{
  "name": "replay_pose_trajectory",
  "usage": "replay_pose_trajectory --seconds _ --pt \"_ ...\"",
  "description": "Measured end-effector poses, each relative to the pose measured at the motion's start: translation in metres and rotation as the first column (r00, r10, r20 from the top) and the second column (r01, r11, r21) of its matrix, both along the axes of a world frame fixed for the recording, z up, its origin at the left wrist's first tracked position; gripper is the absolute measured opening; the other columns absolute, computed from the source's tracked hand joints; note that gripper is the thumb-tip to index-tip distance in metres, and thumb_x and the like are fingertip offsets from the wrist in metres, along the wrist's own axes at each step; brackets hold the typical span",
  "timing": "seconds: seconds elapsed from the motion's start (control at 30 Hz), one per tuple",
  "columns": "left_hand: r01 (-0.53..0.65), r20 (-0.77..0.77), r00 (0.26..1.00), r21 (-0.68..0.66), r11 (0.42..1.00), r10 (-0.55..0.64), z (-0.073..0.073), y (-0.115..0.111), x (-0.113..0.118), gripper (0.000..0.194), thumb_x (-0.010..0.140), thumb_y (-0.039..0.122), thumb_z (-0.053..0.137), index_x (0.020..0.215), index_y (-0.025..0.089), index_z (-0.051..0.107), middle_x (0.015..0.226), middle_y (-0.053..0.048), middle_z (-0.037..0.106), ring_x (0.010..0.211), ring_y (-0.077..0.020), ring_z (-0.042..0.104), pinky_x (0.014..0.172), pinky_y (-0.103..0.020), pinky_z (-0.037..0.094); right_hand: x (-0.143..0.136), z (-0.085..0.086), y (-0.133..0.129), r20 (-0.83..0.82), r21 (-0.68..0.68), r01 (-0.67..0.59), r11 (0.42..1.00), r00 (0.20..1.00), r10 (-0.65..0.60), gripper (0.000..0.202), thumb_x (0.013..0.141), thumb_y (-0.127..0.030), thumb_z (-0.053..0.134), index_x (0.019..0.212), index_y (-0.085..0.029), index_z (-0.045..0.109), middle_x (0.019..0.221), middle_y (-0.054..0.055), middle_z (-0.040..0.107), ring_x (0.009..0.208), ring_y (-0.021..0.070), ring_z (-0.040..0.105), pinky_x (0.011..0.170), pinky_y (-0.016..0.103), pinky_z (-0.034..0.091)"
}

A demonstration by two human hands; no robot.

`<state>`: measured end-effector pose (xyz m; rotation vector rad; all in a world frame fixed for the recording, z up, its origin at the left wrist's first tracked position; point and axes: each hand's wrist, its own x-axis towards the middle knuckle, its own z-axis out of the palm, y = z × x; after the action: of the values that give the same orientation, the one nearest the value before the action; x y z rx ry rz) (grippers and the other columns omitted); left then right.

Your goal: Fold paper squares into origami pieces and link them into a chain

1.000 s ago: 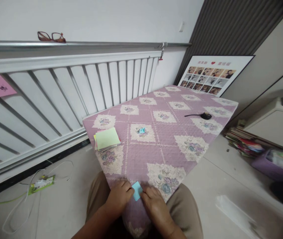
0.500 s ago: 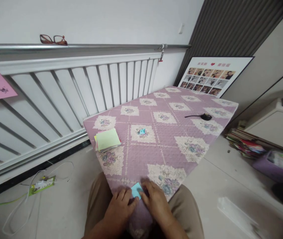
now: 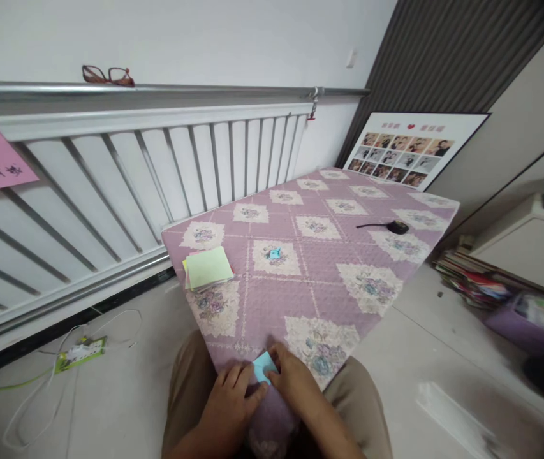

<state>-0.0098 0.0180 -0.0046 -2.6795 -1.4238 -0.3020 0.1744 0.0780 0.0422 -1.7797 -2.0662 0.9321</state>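
A small light-blue piece of folded paper (image 3: 263,366) lies on the near corner of the purple floral tablecloth (image 3: 262,312), between my hands. My left hand (image 3: 234,396) presses its left and near edges with curled fingers and thumb. On the other side, my right hand (image 3: 294,377) grips the paper's right edge, its thumb lying on top and its index finger along the far side. Farther up the cloth rests a small folded blue paper piece (image 3: 275,253). To the left sits a stack of coloured paper sheets (image 3: 209,268), pale green on top.
A black object with a thin tail (image 3: 397,227) lies toward the table's right edge. White radiator (image 3: 190,166) runs along the left side, with glasses (image 3: 108,75) on the pipe above. A photo board (image 3: 403,150) leans at the far end. Cables (image 3: 56,366) lie on the floor.
My right thumb and fingers have shifted slightly on the blue paper, the thumb now farther over it. My left hand stays nearly in place. The view has moved a little.
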Motion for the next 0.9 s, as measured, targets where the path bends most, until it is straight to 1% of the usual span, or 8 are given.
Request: replay_pose_trajectory --seconds 0.17,0.27,0.37,0.43,0.5,0.57,0.7,0.9 --pt "0.039 0.081 0.996 -0.005 0.999 -0.039 0.008 0.002 -0.001 0.034 0.091 0.03 0.053 0.123 0.04 0.052 0.127 -0.007 0.054 0.109 -0.0266 0.048 0.085 -0.043 0.042 0.001 0.002 -0.004 -0.064 -0.011 -0.055 0.998 0.996 0.054 0.01 0.071 -0.013 0.055 0.075 -0.021 0.06 0.074 -0.001 0.065 0.072 0.015 0.059 0.063 0.023 0.037" --pt "0.022 0.171 0.985 -0.125 0.992 -0.001 0.015 0.004 -0.001 0.026 0.09 0.026 0.053 0.112 0.038 0.06 0.126 -0.004 0.056 0.107 -0.0255 0.051 0.086 -0.043 0.043 0.001 0.004 -0.007 -0.088 0.012 -0.054 0.998 0.995 0.055 0.011 0.073 -0.013 0.052 0.075 -0.021 0.06 0.077 0.0 0.064 0.074 0.0157 0.059 0.065 0.024 0.038" --pt "-0.001 0.325 0.939 -0.319 0.948 0.111 0.027 0.007 -0.002 0.03 0.086 0.014 0.05 0.105 0.032 0.064 0.122 -0.002 0.058 0.106 -0.0218 0.053 0.09 -0.038 0.044 0.002 0.003 -0.011 -0.11 0.043 -0.043 0.998 0.993 0.047 0.01 0.075 -0.013 0.051 0.074 -0.021 0.057 0.074 0.0 0.062 0.072 0.016 0.057 0.065 0.025 0.039" --pt "-0.041 0.44 0.866 -0.412 0.91 0.238 0.034 0.012 -0.003 0.038 0.081 0.008 0.047 0.111 0.026 0.061 0.119 -0.004 0.059 0.108 -0.0202 0.053 0.095 -0.035 0.043 0.003 0.003 -0.012 -0.121 0.059 -0.038 0.998 0.992 0.045 0.009 0.077 -0.014 0.051 0.072 -0.02 0.055 0.071 -0.001 0.06 0.07 0.0159 0.056 0.064 0.026 0.039" --pt "-0.088 0.512 0.788 -0.457 0.885 0.342 0.041 0.02 -0.001 0.04 0.078 0.009 0.049 0.114 0.021 0.057 0.117 -0.006 0.059 0.11 -0.0205 0.052 0.097 -0.035 0.042 0.004 0.003 -0.012 -0.128 0.089 -0.044 0.995 0.99 0.056 0.009 0.077 -0.013 0.052 0.073 -0.02 0.055 0.072 -0.001 0.059 0.071 0.0159 0.055 0.065 0.026 0.04" --pt "-0.1 0.538 0.757 -0.464 0.88 0.37 0.045 0.03 0.004 0.037 0.078 0.013 0.051 0.113 0.021 0.057 0.113 -0.006 0.059 0.108 -0.0208 0.052 0.096 -0.036 0.041 0.005 0.004 -0.012 -0.123 0.164 -0.072 0.984 0.988 0.093 0.01 0.077 -0.011 0.053 0.075 -0.02 0.055 0.075 0.0 0.059 0.073 0.016 0.055 0.067 0.026 0.04" --pt "-0.054 0.485 0.831 -0.415 0.908 0.271 0.049 0.05 0.016 0.02 0.081 0.012 0.05 0.094 0.021 0.062 0.095 -0.002 0.061 0.093 -0.0177 0.055 0.083 -0.031 0.044 0.007 0.006 -0.008 0.011 0.397 -0.17 0.902 0.984 0.18 0.012 0.078 -0.008 0.055 0.077 -0.02 0.055 0.078 0.001 0.058 0.076 0.0173 0.054 0.068 0.027 0.04" --pt "-0.069 0.23 0.968 -0.132 0.989 0.098 0.034 0.054 0.026 0.012 0.088 0.016 0.052 0.082 0.021 0.062 0.087 -0.001 0.06 0.083 -0.0184 0.051 0.076 -0.033 0.038 0.014 -0.009 -0.01 0.253 0.624 -0.268 0.734 0.958 0.134 0.011 0.08 -0.011 0.06 0.079 -0.021 0.057 0.081 0.001 0.059 0.078 0.0189 0.051 0.073 0.032 0.037"
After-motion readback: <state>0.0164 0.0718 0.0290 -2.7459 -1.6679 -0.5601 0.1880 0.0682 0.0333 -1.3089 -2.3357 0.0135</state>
